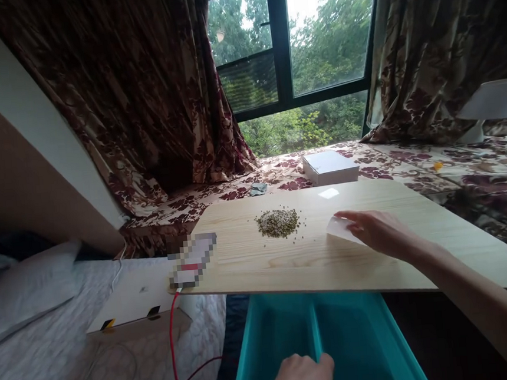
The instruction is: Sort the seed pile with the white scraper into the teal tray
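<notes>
On the pale wood-grain tabletop [251,267] lies a loose pile of small green and whitish grains [279,222], with a few strays around it. To the right of the pile, my right hand [379,233] holds a thin white card [341,229] under its fingers, low over the board. My left hand [299,378] is at the bottom of the view, over a teal plastic bin [351,341] split by a divider. Its fingers are curled and its thumb is beside the divider; what they hold, if anything, is hidden.
A blurred-out phone [195,260] with a red cable [173,339] lies at the board's left end. Behind are a white box [331,167], a grey-green cloth piece [258,188] and a lamp [494,101]. Another white box [132,298] rests on the bed.
</notes>
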Motion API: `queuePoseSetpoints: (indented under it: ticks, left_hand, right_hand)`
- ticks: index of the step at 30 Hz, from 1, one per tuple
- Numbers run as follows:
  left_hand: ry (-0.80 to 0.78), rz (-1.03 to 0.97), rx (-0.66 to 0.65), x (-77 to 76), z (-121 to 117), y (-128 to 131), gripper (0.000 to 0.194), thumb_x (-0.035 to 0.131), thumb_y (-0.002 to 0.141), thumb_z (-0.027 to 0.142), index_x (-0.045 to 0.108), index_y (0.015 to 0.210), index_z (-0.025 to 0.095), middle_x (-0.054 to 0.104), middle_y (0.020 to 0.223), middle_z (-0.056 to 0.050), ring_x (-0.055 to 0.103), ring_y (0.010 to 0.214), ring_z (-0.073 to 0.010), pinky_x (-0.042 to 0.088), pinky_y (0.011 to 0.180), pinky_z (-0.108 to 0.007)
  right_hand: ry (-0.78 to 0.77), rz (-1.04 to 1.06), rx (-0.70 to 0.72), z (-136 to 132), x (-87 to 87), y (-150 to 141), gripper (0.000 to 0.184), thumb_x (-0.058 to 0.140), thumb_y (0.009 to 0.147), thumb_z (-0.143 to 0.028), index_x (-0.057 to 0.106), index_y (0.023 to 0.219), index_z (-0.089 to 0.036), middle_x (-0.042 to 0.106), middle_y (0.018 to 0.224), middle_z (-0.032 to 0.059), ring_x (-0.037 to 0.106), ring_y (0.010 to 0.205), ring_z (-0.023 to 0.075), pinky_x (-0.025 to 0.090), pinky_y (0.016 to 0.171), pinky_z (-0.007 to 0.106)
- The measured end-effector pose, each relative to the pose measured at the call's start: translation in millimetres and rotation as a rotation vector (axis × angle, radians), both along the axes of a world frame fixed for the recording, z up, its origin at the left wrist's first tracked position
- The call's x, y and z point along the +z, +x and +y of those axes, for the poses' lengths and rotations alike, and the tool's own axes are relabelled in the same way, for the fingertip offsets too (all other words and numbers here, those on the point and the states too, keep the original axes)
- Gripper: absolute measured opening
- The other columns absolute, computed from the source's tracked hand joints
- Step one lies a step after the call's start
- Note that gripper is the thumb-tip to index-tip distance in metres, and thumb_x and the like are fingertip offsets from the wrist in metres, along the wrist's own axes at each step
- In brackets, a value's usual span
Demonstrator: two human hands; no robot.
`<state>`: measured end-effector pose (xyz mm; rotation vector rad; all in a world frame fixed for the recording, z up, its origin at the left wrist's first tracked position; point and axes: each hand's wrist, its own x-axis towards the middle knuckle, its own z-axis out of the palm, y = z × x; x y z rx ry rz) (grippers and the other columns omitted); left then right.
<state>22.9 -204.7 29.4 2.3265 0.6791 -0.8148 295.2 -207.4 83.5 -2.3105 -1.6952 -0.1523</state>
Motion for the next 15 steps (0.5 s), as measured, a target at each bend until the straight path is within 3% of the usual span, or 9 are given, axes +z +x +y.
queuePoseSetpoints:
  ticks: [5,9,12,13,15]
  left_hand:
    - [0.026,-0.084,0.061,-2.7,-6.5,-13.4,0.049,0.058,0.075,0.035,0.053,0.119,0.015,0.064,0.108,-0.017,0.059,0.1,-0.0352,0.047,0.085,-0.048]
    - [0.057,-0.191,0.098,-6.4,-4.4,-21.9,0.049,0.057,0.073,0.047,0.055,0.113,0.017,0.064,0.106,-0.016,0.057,0.103,-0.0353,0.047,0.086,-0.047]
    - [0.03,-0.165,0.053,-6.2,1.4,-20.4,0.058,0.062,0.07,0.054,0.055,0.116,0.02,0.064,0.109,-0.016,0.056,0.106,-0.0371,0.046,0.086,-0.048]
    - [0.017,-0.136,0.038,-6.5,4.0,-18.0,0.057,0.062,0.072,0.054,0.055,0.117,0.021,0.064,0.11,-0.016,0.057,0.105,-0.0374,0.046,0.086,-0.048]
    - [-0.028,-0.062,0.013,-8.7,9.8,-11.4,0.041,0.045,0.086,0.043,0.055,0.12,0.024,0.066,0.11,-0.015,0.06,0.104,-0.0353,0.047,0.083,-0.047]
  right_hand:
    - [-0.076,0.116,0.079,-7.7,-8.9,6.3,0.042,0.047,0.077,-0.011,0.073,0.109,-0.02,0.076,0.093,0.0085,0.07,0.086,0.0276,0.049,0.07,0.032]
    - [-0.038,0.118,0.038,-11.4,-22.4,18.2,0.035,0.047,0.084,-0.027,0.074,0.106,-0.026,0.077,0.084,0.0055,0.071,0.08,0.0277,0.049,0.064,0.031]
    - [0.026,0.113,0.041,-10.4,-26.2,20.2,0.035,0.047,0.083,-0.029,0.073,0.106,-0.025,0.077,0.091,0.0064,0.07,0.085,0.0284,0.05,0.065,0.032]
    - [0.042,0.116,0.06,-9.9,-25.5,19.1,0.036,0.047,0.081,-0.026,0.073,0.105,-0.025,0.076,0.094,0.0066,0.07,0.086,0.0274,0.05,0.067,0.031]
    - [0.056,0.139,0.098,-9.3,-22.2,15.8,0.04,0.045,0.075,-0.016,0.073,0.104,-0.023,0.075,0.098,0.0065,0.07,0.085,0.0239,0.05,0.07,0.029]
